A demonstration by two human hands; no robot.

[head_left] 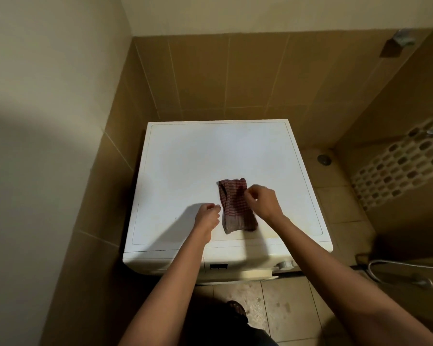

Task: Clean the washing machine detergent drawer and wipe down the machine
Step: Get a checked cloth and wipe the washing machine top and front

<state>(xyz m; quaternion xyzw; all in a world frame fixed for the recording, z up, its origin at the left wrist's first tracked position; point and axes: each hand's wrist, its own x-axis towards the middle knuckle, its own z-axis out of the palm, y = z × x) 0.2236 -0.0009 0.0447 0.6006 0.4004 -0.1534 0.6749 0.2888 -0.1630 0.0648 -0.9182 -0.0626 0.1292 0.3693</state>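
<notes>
A white washing machine (185, 158) stands in a tiled corner, seen from above. On its lid, near the front, lies a folded red checked cloth (235, 208). My left hand (206, 217) is just left of the cloth with loosely curled fingers and holds nothing. My right hand (261, 202) hovers at the cloth's right edge with thumb and fingers curled together. Whether they pinch the fabric is unclear. The front panel shows a small dark display (218, 266) and a dial (285, 264). The panel's left part (160, 260) is closed flush.
Brown tiled walls close in behind and to the left of the machine. A floor drain (324, 159) lies to its right. A metal hose (395, 270) lies at the lower right. Beige floor tiles and my foot (236, 308) are below the machine's front.
</notes>
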